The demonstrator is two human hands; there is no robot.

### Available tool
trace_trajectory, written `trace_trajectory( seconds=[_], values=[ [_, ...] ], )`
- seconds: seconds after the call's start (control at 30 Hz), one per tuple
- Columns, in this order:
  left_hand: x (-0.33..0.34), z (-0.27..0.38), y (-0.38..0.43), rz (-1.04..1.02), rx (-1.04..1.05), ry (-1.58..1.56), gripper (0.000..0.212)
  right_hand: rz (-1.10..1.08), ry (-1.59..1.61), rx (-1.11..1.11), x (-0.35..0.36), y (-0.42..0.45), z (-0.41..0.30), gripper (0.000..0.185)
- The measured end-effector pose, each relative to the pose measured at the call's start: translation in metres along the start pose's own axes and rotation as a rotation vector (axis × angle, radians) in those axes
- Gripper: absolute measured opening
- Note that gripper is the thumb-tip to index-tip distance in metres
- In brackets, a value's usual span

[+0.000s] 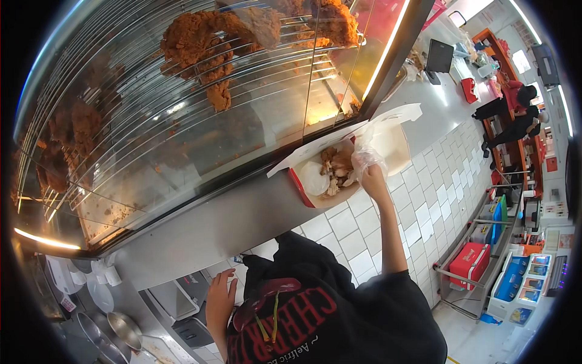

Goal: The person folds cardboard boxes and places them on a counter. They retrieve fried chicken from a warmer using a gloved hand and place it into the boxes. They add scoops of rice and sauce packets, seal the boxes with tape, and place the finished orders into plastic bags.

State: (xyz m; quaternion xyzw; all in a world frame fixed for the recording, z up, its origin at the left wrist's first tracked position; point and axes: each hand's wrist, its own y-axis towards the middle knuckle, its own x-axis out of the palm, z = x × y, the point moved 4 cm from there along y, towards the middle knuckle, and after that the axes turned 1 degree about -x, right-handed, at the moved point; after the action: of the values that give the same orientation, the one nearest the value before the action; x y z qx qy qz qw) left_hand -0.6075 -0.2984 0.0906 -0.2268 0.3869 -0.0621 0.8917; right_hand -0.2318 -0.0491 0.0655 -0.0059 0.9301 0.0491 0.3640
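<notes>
An open red-and-white cardboard food box (300, 191) sits at the edge of the steel counter, against the glass case. Inside are browned food pieces (335, 166) and a white rounded item (315, 178), perhaps wrapped rice. My right hand (367, 164) reaches into the box beside the food, its fingers covered by clear thin plastic; whether they grip a piece is hidden. Right of that hand spreads a white cardboard section (391, 141), its inner surface bare. My left hand (222, 291) hangs low by my black shirt, fingers apart, holding nothing.
Fried chicken (195, 45) rests on wire racks in the lit glass display case (218, 150). Metal bowls (97, 336) stand lower left. At right are a wheeled metal cart (473, 273) with a red cooler box (470, 266) and two people (514, 118) farther off.
</notes>
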Motion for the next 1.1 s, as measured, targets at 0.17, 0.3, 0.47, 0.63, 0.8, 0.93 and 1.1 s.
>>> trace_trajectory(
  seconds=[0.17, 0.3, 0.47, 0.63, 0.8, 0.93, 1.1],
  values=[
    [-0.001, 0.001, -0.001, 0.024, -0.009, 0.005, 0.025, 0.149, 0.088, 0.124, -0.025, -0.005, -0.015, 0.027],
    [0.001, -0.001, 0.000, 0.024, 0.023, -0.007, 0.025, -0.170, -0.007, -0.068, 0.023, -0.011, -0.038, 0.019],
    [0.000, 0.001, -0.002, 0.034, 0.035, -0.003, 0.025, 0.030, -0.427, -0.455, 0.051, -0.005, -0.034, 0.018],
    [0.000, -0.006, -0.004, 0.062, 0.045, -0.007, 0.025, -0.119, -0.518, -0.155, 0.048, 0.009, 0.023, 0.013],
    [0.006, -0.006, -0.003, 0.035, 0.028, 0.013, 0.025, -0.012, -0.379, -0.461, 0.034, -0.006, 0.030, 0.008],
    [-0.001, 0.010, 0.002, 0.059, 0.086, -0.022, 0.022, 0.075, -0.301, -0.263, -0.015, -0.004, -0.036, 0.011],
    [-0.021, 0.095, 0.028, 0.122, 0.375, -0.212, 0.017, -0.163, 1.290, 0.119, 0.001, -0.016, -0.116, 0.055]
  ],
)
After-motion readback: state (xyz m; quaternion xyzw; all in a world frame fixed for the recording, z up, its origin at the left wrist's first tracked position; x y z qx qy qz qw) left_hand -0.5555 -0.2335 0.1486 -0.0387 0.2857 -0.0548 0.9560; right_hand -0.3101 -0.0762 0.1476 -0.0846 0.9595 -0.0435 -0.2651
